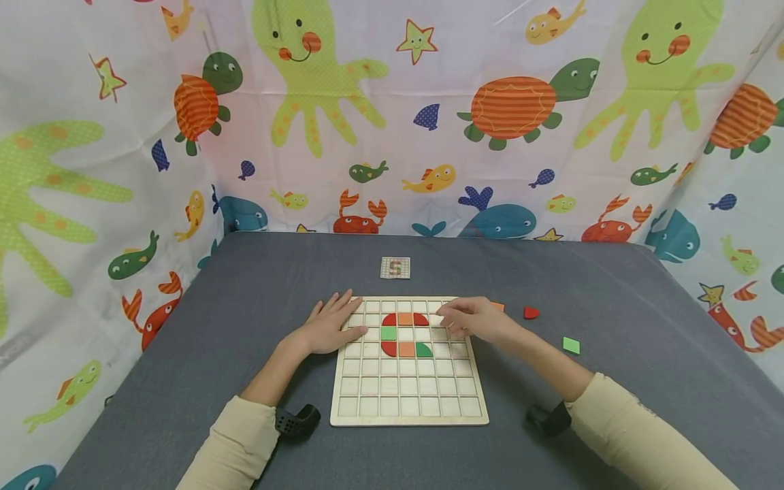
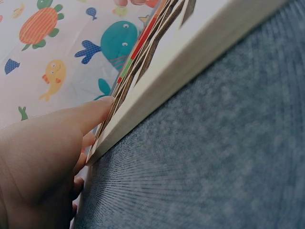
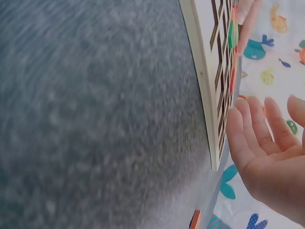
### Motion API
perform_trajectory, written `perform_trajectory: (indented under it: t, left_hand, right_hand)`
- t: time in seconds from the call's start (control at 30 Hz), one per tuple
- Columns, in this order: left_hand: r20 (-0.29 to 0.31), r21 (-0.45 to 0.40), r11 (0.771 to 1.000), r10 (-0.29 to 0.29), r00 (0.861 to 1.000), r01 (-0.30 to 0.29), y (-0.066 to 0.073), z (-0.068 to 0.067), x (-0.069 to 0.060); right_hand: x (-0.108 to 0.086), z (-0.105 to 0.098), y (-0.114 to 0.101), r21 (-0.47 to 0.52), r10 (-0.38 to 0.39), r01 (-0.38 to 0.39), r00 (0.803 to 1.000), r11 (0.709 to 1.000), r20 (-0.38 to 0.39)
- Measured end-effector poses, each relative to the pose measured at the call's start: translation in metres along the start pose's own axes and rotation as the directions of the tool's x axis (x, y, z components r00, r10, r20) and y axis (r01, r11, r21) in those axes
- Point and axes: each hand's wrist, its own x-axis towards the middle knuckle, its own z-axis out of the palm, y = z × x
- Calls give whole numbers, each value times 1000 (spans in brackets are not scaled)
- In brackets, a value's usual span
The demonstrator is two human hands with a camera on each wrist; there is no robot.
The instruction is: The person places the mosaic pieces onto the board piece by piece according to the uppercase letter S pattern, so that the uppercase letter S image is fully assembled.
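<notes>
A wooden grid board (image 1: 388, 406) lies on the grey table, with red, orange and green pieces in several of its upper cells, among them an orange square (image 1: 406, 349) and a green quarter piece (image 1: 424, 350). The left hand (image 1: 331, 327) rests with spread fingers on the board's upper left edge; in the left wrist view the thumb of that hand (image 2: 52, 148) touches the rim. Over the board's upper right part is the right hand (image 1: 476, 318), its fingers loosely bent. In the right wrist view the right hand (image 3: 271, 152) shows no piece between its fingers.
Right of the board lie a red piece (image 1: 531, 312), a green square (image 1: 571, 346) and an orange piece (image 1: 498, 307) partly behind the right hand. A small patterned card (image 1: 395, 267) lies beyond the board. A printed curtain (image 1: 392, 170) stands behind the table.
</notes>
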Motion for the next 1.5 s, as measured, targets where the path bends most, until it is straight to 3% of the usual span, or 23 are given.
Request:
perform_trajectory:
  t: [0.5,1.5]
  left_hand:
    - [6,0,1000,-5,1000,5,0,0,0]
    - [17,8,1000,-19,1000,19,-2,2,2]
  right_hand:
    - [-9,-26,5,135,99,-89,992,987,-72]
    - [-37,-68,25,146,83,-64,988,987,-129]
